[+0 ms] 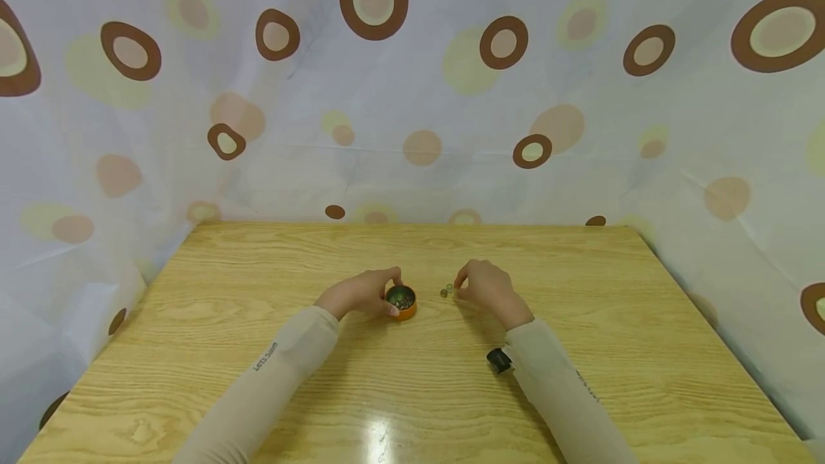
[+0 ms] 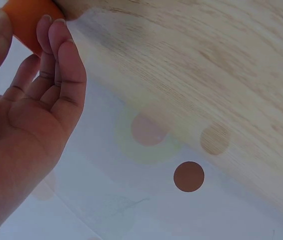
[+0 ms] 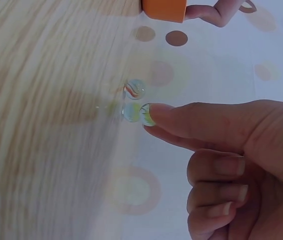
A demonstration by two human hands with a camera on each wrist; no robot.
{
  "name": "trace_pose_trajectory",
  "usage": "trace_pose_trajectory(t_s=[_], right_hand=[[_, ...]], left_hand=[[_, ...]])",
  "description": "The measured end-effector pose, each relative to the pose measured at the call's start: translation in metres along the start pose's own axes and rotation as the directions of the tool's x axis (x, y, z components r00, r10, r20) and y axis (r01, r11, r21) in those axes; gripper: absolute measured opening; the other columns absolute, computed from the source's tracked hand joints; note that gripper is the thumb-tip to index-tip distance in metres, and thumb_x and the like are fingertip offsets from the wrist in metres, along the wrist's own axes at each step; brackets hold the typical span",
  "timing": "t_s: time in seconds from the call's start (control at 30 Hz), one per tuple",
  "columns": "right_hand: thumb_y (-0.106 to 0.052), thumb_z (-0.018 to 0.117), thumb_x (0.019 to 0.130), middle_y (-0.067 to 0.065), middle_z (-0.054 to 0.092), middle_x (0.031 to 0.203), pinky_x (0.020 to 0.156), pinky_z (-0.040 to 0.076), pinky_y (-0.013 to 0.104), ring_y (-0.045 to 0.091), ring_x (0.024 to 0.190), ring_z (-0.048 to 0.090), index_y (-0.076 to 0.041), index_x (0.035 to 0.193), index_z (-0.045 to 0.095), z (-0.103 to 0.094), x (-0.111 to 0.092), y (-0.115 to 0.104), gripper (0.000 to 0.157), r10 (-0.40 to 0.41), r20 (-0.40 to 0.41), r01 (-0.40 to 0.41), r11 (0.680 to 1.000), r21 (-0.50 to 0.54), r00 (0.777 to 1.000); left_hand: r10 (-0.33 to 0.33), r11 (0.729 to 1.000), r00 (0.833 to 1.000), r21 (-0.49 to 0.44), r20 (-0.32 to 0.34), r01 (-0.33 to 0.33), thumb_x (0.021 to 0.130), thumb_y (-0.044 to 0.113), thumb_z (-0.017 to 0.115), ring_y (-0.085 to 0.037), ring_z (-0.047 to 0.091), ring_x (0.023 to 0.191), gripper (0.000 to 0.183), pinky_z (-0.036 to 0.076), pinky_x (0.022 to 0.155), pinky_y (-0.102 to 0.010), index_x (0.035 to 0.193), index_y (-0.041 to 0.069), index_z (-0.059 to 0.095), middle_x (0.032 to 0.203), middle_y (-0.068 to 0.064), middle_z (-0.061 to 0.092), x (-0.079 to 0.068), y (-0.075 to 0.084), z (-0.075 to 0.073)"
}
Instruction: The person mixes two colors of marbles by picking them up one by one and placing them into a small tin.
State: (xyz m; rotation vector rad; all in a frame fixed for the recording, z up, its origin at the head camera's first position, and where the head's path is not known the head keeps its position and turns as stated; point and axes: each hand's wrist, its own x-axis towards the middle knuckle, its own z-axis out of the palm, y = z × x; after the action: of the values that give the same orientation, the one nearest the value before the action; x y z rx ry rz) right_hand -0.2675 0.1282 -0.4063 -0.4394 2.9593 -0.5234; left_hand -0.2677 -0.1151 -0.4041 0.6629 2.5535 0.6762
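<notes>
My left hand [image 1: 366, 293] grips a small round orange container [image 1: 407, 315] standing on the table, thumb on the near side and fingers around the far side. Dark and greenish marbles [image 1: 401, 300] show inside it. In the left wrist view, fingertips lie against the container's orange wall [image 2: 27, 24]. To the right, my right hand [image 1: 488, 286] pinches a clear marble [image 3: 146, 115] with a yellow-green swirl between thumb and index finger; its other fingers are curled in. Touching or almost touching it is a pale glass marble [image 3: 130, 112], and beside that a red-and-white swirled marble [image 3: 134, 89].
The wood-grain table [image 1: 271, 256] stretches on both sides of the hands. A white curtain [image 1: 412, 92] with brown and beige circles encloses its back and sides. On the right wrist sits a small black device [image 1: 499, 361].
</notes>
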Motion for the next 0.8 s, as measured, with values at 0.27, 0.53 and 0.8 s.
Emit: trace_pose_trajectory(t_s=[0.27, 0.53, 0.8], right_hand=[[-0.018, 0.070, 0.089, 0.014, 0.068, 0.107, 0.054, 0.047, 0.032, 0.020, 0.066, 0.061, -0.009, 0.103, 0.073, -0.003, -0.003, -0.007, 0.017, -0.035, -0.046, 0.036, 0.999, 0.001, 0.998], [-0.020, 0.068, 0.091, -0.002, 0.054, 0.063, 0.044, 0.032, 0.024, 0.011, 0.049, 0.044, -0.009, 0.107, 0.072, -0.004, -0.004, -0.013, 0.020, -0.081, -0.102, 0.085, 0.996, 0.031, 0.991], [-0.022, 0.067, 0.092, -0.004, 0.054, 0.061, 0.046, 0.034, 0.025, 0.011, 0.050, 0.045, -0.010, 0.109, 0.072, -0.002, 0.001, -0.023, 0.021, -0.152, -0.115, 0.161, 0.984, 0.078, 0.982]], left_hand=[[-0.006, 1.000, 1.000, 0.002, 0.001, 0.006, 0.085, 0.018, 0.074, -0.018, 0.055, 0.075, 0.038, 0.045, 0.072, -0.033, 0.114, 0.013, 0.050, 0.087, -0.005, 0.058, 0.001, -0.001, 0.001], [-0.014, 1.000, 1.000, -0.002, 0.000, 0.014, 0.085, 0.018, 0.075, -0.018, 0.056, 0.075, 0.039, 0.046, 0.072, -0.033, 0.114, 0.013, 0.050, 0.086, -0.005, 0.058, 0.001, 0.000, 0.000], [-0.008, 1.000, 1.000, -0.007, 0.006, 0.008, 0.085, 0.017, 0.075, -0.019, 0.056, 0.075, 0.038, 0.046, 0.071, -0.033, 0.113, 0.012, 0.050, 0.086, -0.005, 0.058, 0.002, 0.000, -0.001]])
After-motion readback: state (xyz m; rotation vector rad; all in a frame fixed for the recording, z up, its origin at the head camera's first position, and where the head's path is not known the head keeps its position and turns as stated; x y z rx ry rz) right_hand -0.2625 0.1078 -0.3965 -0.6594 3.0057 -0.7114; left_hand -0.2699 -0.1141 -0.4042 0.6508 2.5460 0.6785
